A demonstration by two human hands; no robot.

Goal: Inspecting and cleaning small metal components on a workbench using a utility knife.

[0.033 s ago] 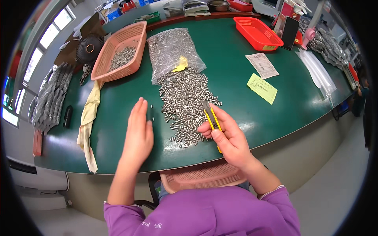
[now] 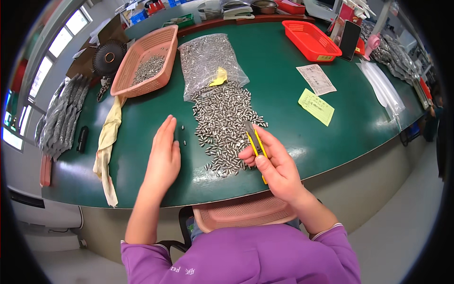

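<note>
A loose pile of small metal pins (image 2: 222, 118) lies on the green tabletop, spilling from the mouth of a clear plastic bag (image 2: 208, 54) full of the same pieces. A yellow scrap (image 2: 219, 76) rests at the bag's mouth. My right hand (image 2: 280, 171) grips a yellow and black utility knife (image 2: 257, 143) over the pile's right edge, its tip pointing away from me. To the left of the pile, my left hand (image 2: 163, 158) is open, fingers stretched out and thumb up, holding nothing. Two single pins (image 2: 184, 142) lie just right of its fingers.
A pink basket (image 2: 171, 57) with more pins stands back left, near a cream cloth strip (image 2: 108, 146) and silvery packed bags (image 2: 61, 116). Another pink basket (image 2: 246, 214) sits under the table edge. At the right are a red tray (image 2: 309, 45), paper slips (image 2: 317, 106) and a phone (image 2: 349, 40).
My left hand has shifted slightly left, away from the pile. My right hand keeps its hold on the utility knife, almost unmoved.
</note>
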